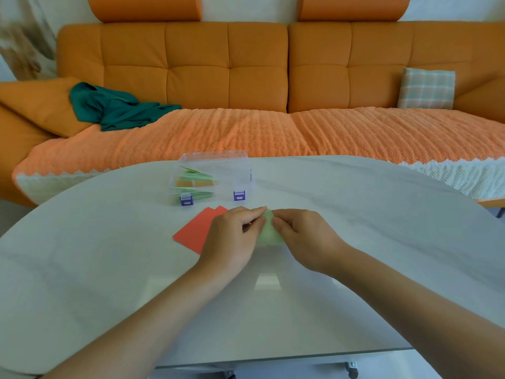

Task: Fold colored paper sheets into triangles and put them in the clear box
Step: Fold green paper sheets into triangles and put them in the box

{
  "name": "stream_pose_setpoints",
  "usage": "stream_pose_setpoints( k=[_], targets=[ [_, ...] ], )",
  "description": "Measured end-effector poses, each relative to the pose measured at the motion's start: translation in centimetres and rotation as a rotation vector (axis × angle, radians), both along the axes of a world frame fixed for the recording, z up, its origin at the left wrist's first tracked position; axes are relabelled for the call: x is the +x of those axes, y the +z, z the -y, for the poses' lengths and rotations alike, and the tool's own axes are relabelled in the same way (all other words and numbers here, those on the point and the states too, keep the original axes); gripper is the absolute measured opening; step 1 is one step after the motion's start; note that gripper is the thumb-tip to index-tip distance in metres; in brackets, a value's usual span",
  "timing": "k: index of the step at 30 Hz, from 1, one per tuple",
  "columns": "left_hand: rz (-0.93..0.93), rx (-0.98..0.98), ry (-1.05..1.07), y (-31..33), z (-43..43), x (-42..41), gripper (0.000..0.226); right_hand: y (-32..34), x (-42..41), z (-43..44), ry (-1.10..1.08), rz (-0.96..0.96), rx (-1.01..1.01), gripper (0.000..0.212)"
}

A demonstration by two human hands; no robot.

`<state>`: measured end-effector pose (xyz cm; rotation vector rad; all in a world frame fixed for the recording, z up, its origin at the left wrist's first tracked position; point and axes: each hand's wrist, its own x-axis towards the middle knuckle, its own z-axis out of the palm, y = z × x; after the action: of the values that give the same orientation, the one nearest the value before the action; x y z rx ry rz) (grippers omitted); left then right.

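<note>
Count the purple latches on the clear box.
2. The left latch sits at the clear box's front left corner, the right latch at its front right. The back may hide more.

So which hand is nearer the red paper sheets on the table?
Left. The left hand overlaps the right edge of the red paper sheets; the right hand sits farther right, beyond the green paper both hands pinch.

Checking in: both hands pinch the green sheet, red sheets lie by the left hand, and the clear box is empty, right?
No: the head view shows the clear box holding folded green and orange papers. The left hand and right hand do pinch the green sheet, red sheets alongside.
</note>
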<state>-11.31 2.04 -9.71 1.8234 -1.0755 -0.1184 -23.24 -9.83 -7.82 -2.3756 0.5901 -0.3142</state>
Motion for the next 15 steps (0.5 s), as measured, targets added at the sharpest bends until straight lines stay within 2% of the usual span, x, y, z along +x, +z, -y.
stream_pose_setpoints(
  k=[4, 8, 12, 15],
  targets=[
    [-0.022, -0.017, 0.011, -0.04, 0.0, 0.19, 0.026, 0.38, -0.1, 0.26, -0.039, -0.005, -0.054, 0.038],
    [-0.025, -0.012, -0.029, -0.37, 0.16, -0.13, 0.026, 0.11, -0.03, 0.02, 0.024, -0.034, -0.094, 0.033],
    [-0.063, -0.017, -0.004, -0.34, 0.2, -0.1, 0.026, 0.1, -0.1, 0.47, -0.056, 0.001, -0.047, 0.035],
    [-0.085, -0.019, 0.001, -0.28, 0.25, -0.15, 0.025, 0.19, -0.02, 0.73, -0.15, 0.087, 0.072, 0.015]
  ],
)
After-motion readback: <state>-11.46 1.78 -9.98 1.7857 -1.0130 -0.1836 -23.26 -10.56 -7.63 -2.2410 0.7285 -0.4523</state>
